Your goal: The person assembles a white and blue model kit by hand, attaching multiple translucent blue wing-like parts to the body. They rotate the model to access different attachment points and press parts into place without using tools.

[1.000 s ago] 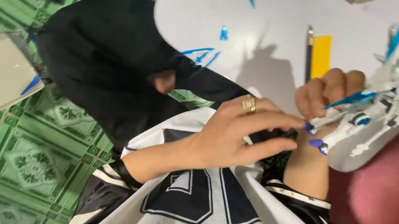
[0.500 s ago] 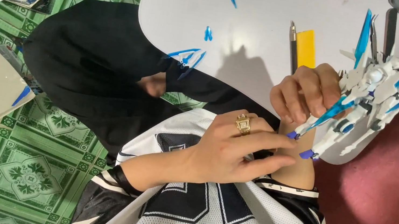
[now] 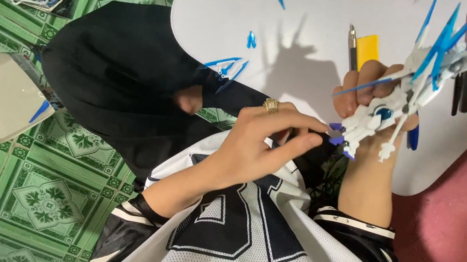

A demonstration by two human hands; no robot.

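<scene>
Model kit (image 3: 403, 94), white and blue, is gripped in the right hand (image 3: 375, 92) above the white table's (image 3: 329, 26) near edge. Its lower tip is pinched by the left hand (image 3: 270, 137). Open tabletop is seen beyond; loose blue parts (image 3: 226, 66) lie nearby.
</scene>
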